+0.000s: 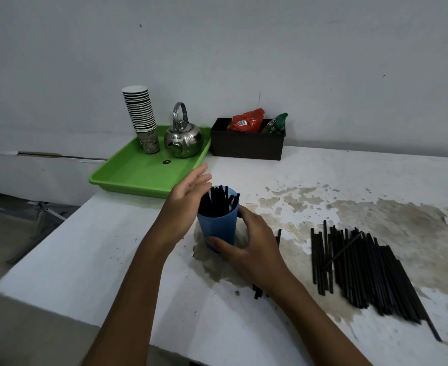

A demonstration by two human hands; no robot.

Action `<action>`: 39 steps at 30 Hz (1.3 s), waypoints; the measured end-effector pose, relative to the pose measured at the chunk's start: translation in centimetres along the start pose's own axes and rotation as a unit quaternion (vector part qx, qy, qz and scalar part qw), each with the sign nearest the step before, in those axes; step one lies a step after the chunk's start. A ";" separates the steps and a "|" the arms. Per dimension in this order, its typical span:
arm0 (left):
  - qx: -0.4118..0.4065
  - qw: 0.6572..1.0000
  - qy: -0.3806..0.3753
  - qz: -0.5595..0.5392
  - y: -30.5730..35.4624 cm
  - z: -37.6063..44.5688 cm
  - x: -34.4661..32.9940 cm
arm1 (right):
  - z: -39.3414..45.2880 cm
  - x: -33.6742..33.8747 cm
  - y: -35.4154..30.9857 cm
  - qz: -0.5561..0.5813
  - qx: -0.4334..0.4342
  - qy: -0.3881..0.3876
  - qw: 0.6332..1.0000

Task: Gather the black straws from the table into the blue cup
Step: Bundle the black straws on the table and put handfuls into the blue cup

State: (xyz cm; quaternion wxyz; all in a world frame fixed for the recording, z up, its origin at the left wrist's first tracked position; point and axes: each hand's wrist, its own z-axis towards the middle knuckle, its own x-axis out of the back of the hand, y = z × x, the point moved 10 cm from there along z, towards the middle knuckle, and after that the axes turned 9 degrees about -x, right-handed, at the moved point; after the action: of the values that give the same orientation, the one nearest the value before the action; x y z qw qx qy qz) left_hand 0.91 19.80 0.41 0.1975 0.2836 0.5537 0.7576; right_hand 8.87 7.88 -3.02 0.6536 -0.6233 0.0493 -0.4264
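Observation:
The blue cup [218,224] stands upright near the middle of the white table, with several black straws [217,200] sticking up inside it. My right hand [251,247] wraps around the cup's lower right side, thumb across its front. My left hand [185,196] hovers at the cup's upper left rim, fingers spread and touching the straw tops, holding nothing. A large pile of black straws [362,270] lies flat on the table to the right. A few more straws [257,293] lie partly hidden under my right wrist.
A green tray [138,175] at the back left carries a stack of paper cups [141,117] and a steel kettle [183,138]. A dark box [246,146] with snack packets sits against the wall. The table's left edge [46,241] drops off nearby.

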 end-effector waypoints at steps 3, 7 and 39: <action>-0.043 0.999 0.012 0.001 0.4 -0.1 0.5 | -0.1 0.0 -0.2 0.008 0.000 -0.020 1.000; -0.178 0.972 0.111 0.107 3.6 -1.5 1.8 | -0.2 0.2 1.7 -0.042 -0.042 -0.052 0.997; -0.087 0.911 -0.137 0.380 1.9 -5.4 -24.0 | -3.7 25.5 11.8 -0.148 -0.069 0.229 0.960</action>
State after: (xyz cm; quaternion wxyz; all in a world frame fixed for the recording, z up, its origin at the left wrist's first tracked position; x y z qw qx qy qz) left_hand 15.70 0.60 -4.06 -0.0074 0.5551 0.3032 0.7745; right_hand 28.61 -12.45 -2.06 0.5098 -0.5530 0.1344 -0.6451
